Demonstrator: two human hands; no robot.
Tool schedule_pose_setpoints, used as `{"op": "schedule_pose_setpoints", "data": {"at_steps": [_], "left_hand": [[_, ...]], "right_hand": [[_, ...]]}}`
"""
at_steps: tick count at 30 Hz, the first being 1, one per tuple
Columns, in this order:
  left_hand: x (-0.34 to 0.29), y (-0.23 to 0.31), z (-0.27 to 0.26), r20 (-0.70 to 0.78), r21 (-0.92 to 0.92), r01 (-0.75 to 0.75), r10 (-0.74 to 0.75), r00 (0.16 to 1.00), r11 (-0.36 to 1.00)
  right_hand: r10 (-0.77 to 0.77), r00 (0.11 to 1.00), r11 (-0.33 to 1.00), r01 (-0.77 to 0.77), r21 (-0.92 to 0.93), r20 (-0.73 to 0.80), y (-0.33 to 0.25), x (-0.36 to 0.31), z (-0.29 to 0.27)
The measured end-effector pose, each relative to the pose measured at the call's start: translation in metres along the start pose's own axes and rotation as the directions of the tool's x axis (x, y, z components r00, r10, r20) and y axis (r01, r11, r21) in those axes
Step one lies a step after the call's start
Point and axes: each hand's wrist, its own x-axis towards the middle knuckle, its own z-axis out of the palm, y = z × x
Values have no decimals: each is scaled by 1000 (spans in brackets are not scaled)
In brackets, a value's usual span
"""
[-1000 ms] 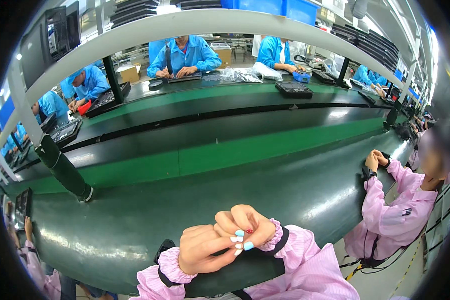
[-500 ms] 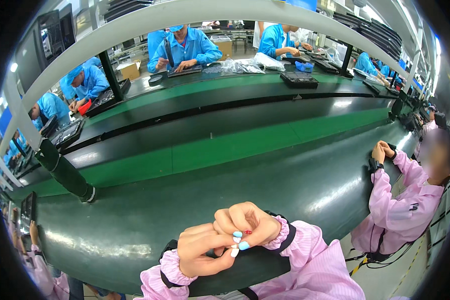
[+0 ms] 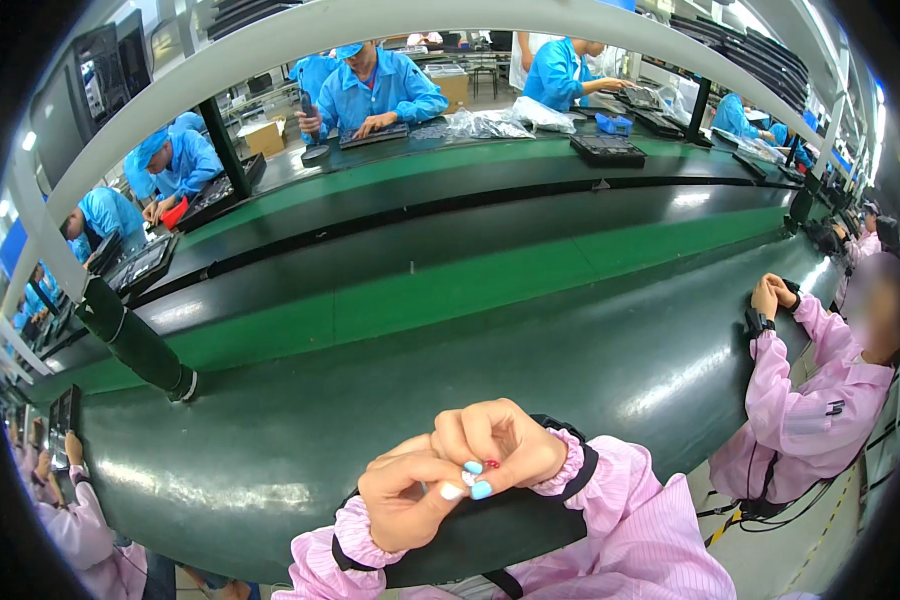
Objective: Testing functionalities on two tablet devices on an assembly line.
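Over the near edge of the dark green bench (image 3: pixel 370 400), my left hand (image 3: pixel 407 495) and my right hand (image 3: pixel 498 445) meet, fingertips touching. Both are closed, with curled fingers and thumbs pressed inward. The fingers of the left hand are partly tucked behind the right ones. If anything lies between the fingertips, it is hidden or too small to make out. Pink striped sleeves with dark bands at the wrists cover my forearms.
A person in pink (image 3: pixel 815 400) sits at the right with hands together. At the left, a padded post (image 3: pixel 135 340) rises from the bench. Across a green strip (image 3: pixel 420 290), people in blue work on black flat parts (image 3: pixel 607 150). A white curved bar (image 3: pixel 450 22) spans the top.
My left thumb has drawn back slightly and bent, and its fingers have curled in more. My right hand stays nearly in place. A worker opposite has moved a dark tool leftward.
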Motion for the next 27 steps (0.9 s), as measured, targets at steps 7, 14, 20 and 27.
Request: {"op": "schedule_pose_setpoints", "data": {"at_steps": [7,14,20,27], "left_hand": [[2,6,2,81,-77,51,-44,996,996],[4,3,-1,133,-64,9,-1,991,998],[6,-1,-2,123,16,-78,76,990,997],[6,2,-4,143,73,-122,111,983,990]], "right_hand": [[-2,1000,985,-3,171,25,-1,1,1],[-15,1000,986,10,164,25,-1,1,-1],[-9,1000,990,7,139,14,1,1,1],[14,998,995,-20,95,63,2,-4,-2]]}}
